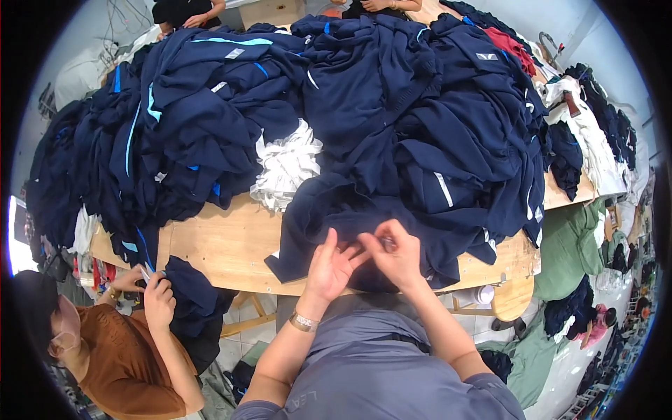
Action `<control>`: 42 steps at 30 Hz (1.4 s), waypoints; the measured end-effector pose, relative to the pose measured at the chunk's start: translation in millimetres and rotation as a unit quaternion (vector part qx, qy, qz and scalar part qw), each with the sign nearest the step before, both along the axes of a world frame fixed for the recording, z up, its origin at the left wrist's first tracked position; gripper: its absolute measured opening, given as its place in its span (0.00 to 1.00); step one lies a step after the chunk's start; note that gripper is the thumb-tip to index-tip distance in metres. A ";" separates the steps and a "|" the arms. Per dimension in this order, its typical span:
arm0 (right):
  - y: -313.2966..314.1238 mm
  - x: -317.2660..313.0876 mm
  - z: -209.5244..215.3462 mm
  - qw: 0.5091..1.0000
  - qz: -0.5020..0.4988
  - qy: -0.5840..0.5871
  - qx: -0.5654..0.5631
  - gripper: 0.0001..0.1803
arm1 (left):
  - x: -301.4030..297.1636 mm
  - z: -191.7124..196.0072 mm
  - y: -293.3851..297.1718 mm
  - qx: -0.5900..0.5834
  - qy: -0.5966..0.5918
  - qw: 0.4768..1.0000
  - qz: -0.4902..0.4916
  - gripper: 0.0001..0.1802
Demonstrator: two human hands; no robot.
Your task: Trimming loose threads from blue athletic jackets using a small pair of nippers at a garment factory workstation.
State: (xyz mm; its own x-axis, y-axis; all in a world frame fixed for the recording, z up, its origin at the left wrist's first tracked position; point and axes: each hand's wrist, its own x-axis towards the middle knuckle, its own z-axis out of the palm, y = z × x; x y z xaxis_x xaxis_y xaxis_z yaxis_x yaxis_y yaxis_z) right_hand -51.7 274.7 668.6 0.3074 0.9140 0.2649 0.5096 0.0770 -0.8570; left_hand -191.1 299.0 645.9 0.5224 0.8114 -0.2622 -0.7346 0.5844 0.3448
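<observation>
Over the near edge of the wooden table my two hands almost meet at the fingertips. My left hand (332, 269) is turned palm up with its fingers stretched and apart, holding nothing that I can see. My right hand (397, 256) is closed, thumb and fingers drawn together; whatever may be between them is hidden and slightly blurred. Just beneath and beyond both hands lies a dark navy garment (308, 224), spread over the table edge. A heap of white fabric strips (288, 164) sits beyond my left hand, against the navy clothes.
Large piles of navy garments (364, 77) cover the wooden table (203, 245). A co-worker in a brown shirt (133, 350) at the left handles a navy piece. Other people's arms show at the far side. A wooden stool (513, 297) and green cloth (570, 241) are at the right.
</observation>
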 end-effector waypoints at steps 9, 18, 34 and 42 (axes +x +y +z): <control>10.1 11.5 -1.3 0.849 0.163 0.453 -0.220 0.13 | -6.2 -5.1 -3.6 0.010 0.059 0.998 0.008 0.13; 5.3 11.0 2.0 0.923 0.079 0.355 -0.123 0.19 | -1.2 4.2 -7.6 0.046 0.018 0.998 0.047 0.14; -18.9 -5.5 36.7 0.966 0.254 0.000 0.054 0.08 | -1.3 28.0 -5.6 -0.058 0.074 0.991 0.092 0.15; 5.0 -15.3 7.7 0.980 0.081 0.171 -0.065 0.12 | 8.6 11.1 -17.2 0.037 0.099 0.988 0.113 0.09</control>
